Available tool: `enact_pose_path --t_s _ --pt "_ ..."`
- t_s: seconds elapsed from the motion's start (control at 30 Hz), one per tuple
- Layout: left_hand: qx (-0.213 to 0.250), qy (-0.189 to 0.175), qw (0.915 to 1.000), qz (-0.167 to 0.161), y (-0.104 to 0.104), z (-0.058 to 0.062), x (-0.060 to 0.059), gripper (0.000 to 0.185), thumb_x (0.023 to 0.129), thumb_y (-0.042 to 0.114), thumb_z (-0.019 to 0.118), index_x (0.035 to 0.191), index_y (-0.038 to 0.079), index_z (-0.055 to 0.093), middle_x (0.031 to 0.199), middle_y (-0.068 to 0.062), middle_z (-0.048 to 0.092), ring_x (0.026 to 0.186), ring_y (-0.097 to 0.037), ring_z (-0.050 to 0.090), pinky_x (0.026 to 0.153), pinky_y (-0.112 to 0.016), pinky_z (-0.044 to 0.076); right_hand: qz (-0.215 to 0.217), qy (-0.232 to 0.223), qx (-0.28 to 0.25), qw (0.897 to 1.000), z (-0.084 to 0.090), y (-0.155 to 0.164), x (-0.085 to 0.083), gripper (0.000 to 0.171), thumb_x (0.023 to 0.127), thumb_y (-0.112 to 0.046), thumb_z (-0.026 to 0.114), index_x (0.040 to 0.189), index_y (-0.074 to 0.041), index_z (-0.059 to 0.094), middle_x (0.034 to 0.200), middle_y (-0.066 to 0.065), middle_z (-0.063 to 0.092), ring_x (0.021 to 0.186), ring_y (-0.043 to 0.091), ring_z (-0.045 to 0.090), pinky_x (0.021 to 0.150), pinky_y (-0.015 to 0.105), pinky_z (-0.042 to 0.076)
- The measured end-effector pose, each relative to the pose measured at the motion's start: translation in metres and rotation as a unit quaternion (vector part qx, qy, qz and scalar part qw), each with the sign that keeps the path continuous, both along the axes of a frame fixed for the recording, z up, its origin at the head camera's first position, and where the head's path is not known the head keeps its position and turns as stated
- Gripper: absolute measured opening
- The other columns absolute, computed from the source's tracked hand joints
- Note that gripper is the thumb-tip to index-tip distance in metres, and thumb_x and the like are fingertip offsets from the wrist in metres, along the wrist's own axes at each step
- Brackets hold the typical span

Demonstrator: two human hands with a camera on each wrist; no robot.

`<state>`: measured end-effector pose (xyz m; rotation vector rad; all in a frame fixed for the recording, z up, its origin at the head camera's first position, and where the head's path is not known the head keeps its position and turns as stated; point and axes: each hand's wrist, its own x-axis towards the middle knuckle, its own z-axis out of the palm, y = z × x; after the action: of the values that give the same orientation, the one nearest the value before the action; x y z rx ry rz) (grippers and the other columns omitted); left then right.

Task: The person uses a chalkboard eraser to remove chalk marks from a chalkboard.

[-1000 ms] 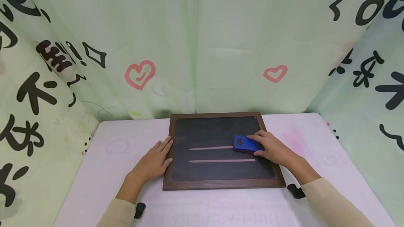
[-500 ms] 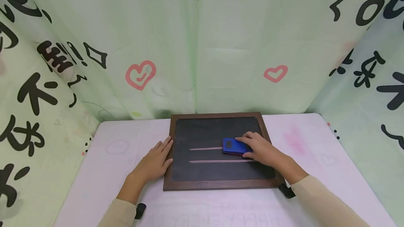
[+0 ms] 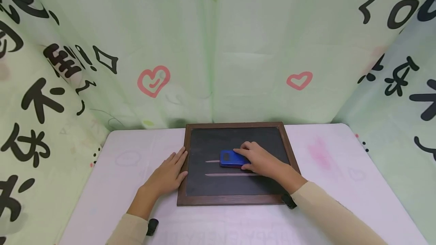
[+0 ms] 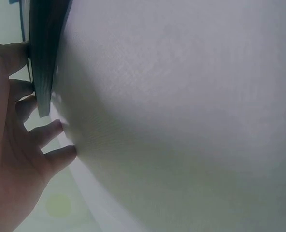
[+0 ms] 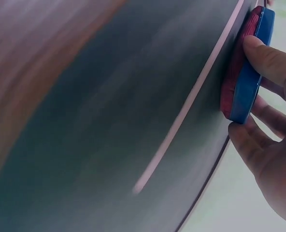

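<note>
A blackboard (image 3: pixel 218 139) in a brown wooden frame lies on the table. My right hand (image 3: pixel 262 160) grips a blue board eraser (image 3: pixel 231 158) between thumb and fingers; the right wrist view shows its red felt side (image 5: pixel 235 77) against the board. The eraser sits over the upper chalk line (image 3: pixel 212 161), and only a short stub shows left of it. Below runs a longer pink chalk line (image 3: pixel 228 174), partly behind the right hand. My left hand (image 3: pixel 167 173) rests on the frame's left edge with fingers stretched out; in the left wrist view, its fingers (image 4: pixel 53 133) touch the frame and table.
The white table (image 3: pixel 136 150) extends on both sides of the board. A pale green printed curtain (image 3: pixel 252 48) with hearts and black lettering hangs behind and at both sides. Dark wrist devices (image 3: pixel 152 227) sit at both sleeves.
My right hand has slid the eraser leftward along the upper chalk line, and the stretch behind it has been wiped off. The left hand holds its place on the frame.
</note>
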<state>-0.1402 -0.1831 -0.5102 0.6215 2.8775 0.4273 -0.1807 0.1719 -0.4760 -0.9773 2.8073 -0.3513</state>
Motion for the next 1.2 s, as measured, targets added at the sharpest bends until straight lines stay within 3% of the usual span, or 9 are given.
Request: enact_pose_path --t_s 0.47,0.77,1.2 --pt "-0.003 -0.002 1.0000 -0.002 -0.001 0.002 0.000 0.070 0.109 0.034 0.051 0.165 0.004 0.021 0.174 -0.010 0.016 0.155 -0.045 0.027 0.122 -0.062 0.031 0.023 -0.015 0.004 1.000 0.004 -0.061 -0.010 0.062 0.097 -0.030 0.074 0.151 -0.008 0.054 0.136 0.013 0.058 0.116 0.027 0.054 0.097 0.039 0.054" --pt "0.002 -0.003 1.0000 -0.002 0.000 0.002 -0.001 0.070 0.109 0.034 0.051 0.165 0.005 0.022 0.174 -0.009 0.016 0.155 -0.045 0.027 0.123 -0.061 0.031 0.039 0.003 0.013 0.999 0.005 -0.093 -0.019 0.061 0.095 -0.028 0.076 0.149 -0.008 0.056 0.131 0.012 0.060 0.113 0.026 0.056 0.097 0.037 0.055" --pt "-0.009 -0.016 0.9998 0.006 -0.001 0.001 0.000 0.070 0.109 0.037 0.050 0.166 0.008 0.020 0.175 -0.006 0.013 0.156 -0.042 0.026 0.124 -0.059 0.030 0.032 -0.018 0.012 0.999 0.005 -0.100 -0.021 0.060 0.095 -0.027 0.076 0.150 -0.012 0.056 0.135 0.012 0.059 0.116 0.027 0.056 0.101 0.039 0.055"
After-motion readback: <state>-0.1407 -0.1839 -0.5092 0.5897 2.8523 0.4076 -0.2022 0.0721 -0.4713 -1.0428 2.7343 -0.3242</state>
